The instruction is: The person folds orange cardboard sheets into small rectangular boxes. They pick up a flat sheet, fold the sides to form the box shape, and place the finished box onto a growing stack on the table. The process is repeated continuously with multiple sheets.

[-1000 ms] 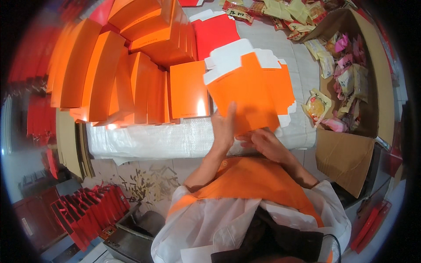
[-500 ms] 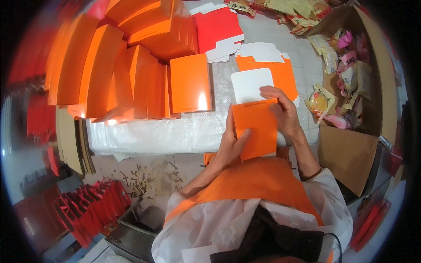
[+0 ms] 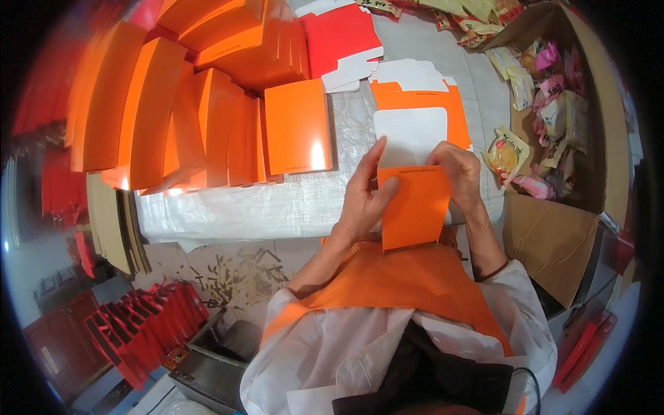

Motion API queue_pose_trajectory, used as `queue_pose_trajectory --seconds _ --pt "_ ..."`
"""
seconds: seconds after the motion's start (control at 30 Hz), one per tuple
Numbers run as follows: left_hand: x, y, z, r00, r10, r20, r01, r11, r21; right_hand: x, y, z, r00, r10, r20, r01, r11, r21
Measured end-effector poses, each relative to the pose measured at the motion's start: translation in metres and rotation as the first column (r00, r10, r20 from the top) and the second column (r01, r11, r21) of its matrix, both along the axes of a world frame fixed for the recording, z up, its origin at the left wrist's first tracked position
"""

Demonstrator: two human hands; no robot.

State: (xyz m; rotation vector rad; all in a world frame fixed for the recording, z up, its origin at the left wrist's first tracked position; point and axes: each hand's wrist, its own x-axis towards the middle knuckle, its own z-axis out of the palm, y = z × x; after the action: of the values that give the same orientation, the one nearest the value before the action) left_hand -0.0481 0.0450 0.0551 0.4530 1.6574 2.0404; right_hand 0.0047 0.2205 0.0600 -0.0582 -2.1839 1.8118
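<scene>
An orange carton (image 3: 415,211) is held upright before my body, its white inner flap (image 3: 411,131) standing open at the far end. Around its left side is my left hand (image 3: 369,187), the thumb lying on the orange face and the fingers reaching up beside the flap. My right hand (image 3: 458,173) is curled at the carton's top right corner, where the flap meets the opening; its fingertips are partly hidden. Just beyond lies a pile of flat orange carton blanks (image 3: 458,114) with white tabs.
Folded orange boxes (image 3: 297,128) stand in rows at the left of the white-covered table (image 3: 221,218). Red blanks (image 3: 342,34) lie at the back. At right, an open cardboard box (image 3: 609,131) holds wrapped pastries, with one wrapped pastry (image 3: 506,158) at its edge. Red bags (image 3: 149,325) stand lower left.
The carton and both hands have shifted slightly right. My left thumb has slid up toward the opening, and my right fingers have curled in at the carton's top corner.
</scene>
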Motion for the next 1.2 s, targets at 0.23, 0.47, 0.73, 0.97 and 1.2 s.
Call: queue_pose_trajectory --seconds 0.23,0.47,0.73,0.97,1.2 --pt "-0.019 -0.013 -0.009 0.993 0.009 -0.121 -0.027 0.99 -0.141 -0.003 -0.016 0.002 0.994 -0.033 0.108 0.044 0.994 -0.103" --pt "0.001 0.006 -0.016 0.921 0.375 -0.103 -0.345 0.91 0.228 -0.005 -0.03 -0.012 0.995 -0.069 -0.067 0.041 0.932 -0.359" --pt "-0.009 0.004 -0.008 0.884 0.206 -0.419 -0.258 0.964 -0.07 -0.008 -0.031 -0.005 0.996 -0.064 -0.056 0.046 0.958 -0.281" --pt "-0.013 0.0 -0.002 0.932 0.144 -0.332 -0.2 0.969 -0.143 -0.01 -0.026 -0.008 0.997 -0.057 0.061 0.069 0.974 -0.217" --pt "-0.006 -0.01 -0.022 0.887 0.085 -0.453 -0.204 0.954 -0.221 -0.004 -0.024 -0.024 0.993 -0.042 0.11 0.063 0.979 -0.194"
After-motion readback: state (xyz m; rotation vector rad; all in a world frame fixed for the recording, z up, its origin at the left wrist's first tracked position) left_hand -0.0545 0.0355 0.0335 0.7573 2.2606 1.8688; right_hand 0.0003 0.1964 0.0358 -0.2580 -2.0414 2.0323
